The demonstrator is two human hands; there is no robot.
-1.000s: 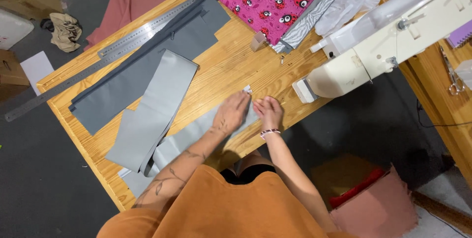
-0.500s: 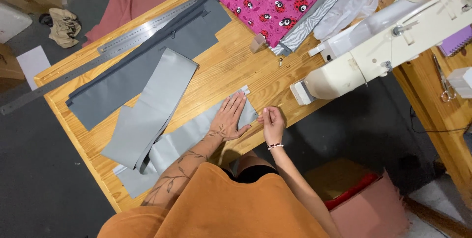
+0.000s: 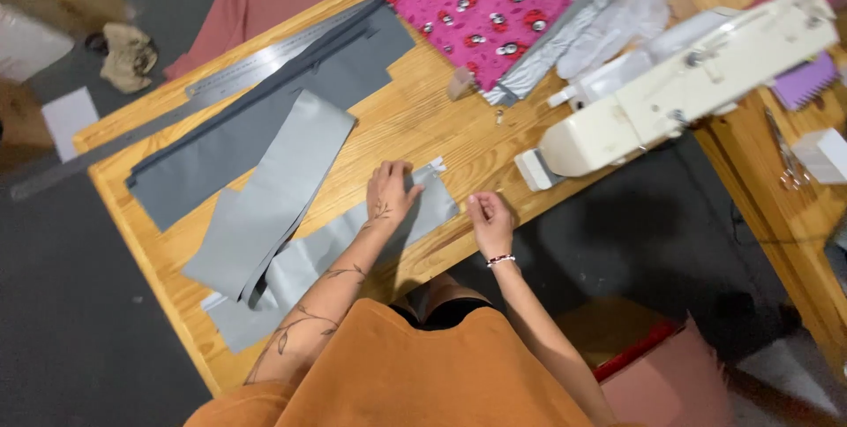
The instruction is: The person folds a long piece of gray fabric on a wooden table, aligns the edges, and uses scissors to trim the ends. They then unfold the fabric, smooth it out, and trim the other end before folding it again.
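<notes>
Left hand [image 3: 391, 192] flat, open on grey fabric strip [image 3: 353, 250] — right hand [image 3: 490, 220] loosely curled, empty.

The left hand [image 3: 390, 193] is lying palm down with its fingers spread flat, the tattooed forearm stretching forward from an orange sleeve. The right hand [image 3: 490, 222] is hovering just to its right, fingers loosely curled and empty, a beaded bracelet sitting at the wrist, the arm bending in from below.
</notes>
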